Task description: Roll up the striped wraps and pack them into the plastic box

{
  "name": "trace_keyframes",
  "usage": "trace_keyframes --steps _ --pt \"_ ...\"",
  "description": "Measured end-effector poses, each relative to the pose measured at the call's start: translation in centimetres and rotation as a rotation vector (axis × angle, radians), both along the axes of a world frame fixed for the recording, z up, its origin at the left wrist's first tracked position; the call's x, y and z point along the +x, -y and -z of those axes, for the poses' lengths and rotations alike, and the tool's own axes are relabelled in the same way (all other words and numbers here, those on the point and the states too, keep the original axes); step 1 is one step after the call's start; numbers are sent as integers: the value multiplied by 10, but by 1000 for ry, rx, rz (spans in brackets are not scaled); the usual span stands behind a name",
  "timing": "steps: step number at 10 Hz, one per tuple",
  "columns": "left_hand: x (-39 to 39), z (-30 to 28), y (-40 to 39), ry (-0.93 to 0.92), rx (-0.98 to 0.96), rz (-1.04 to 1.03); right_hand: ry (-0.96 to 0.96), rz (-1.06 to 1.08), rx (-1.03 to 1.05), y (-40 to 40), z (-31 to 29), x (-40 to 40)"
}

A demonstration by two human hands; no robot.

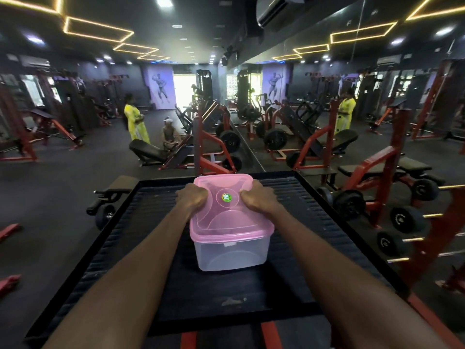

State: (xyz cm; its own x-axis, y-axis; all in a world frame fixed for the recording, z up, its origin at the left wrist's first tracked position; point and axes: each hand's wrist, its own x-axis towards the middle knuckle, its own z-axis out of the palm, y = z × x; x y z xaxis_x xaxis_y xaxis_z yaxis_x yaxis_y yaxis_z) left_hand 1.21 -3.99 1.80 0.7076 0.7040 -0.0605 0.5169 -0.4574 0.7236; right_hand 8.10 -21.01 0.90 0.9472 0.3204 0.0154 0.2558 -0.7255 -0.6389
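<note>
Both hands, left hand (192, 197) and right hand (257, 197), grip the pink lid (226, 210) on the empty-looking plastic box (232, 255); opening it likely comes next.

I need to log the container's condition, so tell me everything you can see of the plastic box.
The plastic box is a clear, rounded-corner tub, seemingly empty, with a translucent pink lid closed on top. The lid has moulded curved ridges and a round green sticker near its middle. It stands upright on a black ribbed platform. The left hand and right hand curl over the lid's far part.
</note>
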Motion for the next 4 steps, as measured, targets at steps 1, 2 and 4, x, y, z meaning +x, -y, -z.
trace_keyframes --steps 1,2,4 --pt "-7 4 -7 -4 12 -10 -11 9 -8 -10 3 -6" --pt "-9 10 -10 -10 8 -12 -9 19 -19 -13 7 -5" --pt "-13 7 -6 15 15 -38 21 8 -52 -15 6 3"
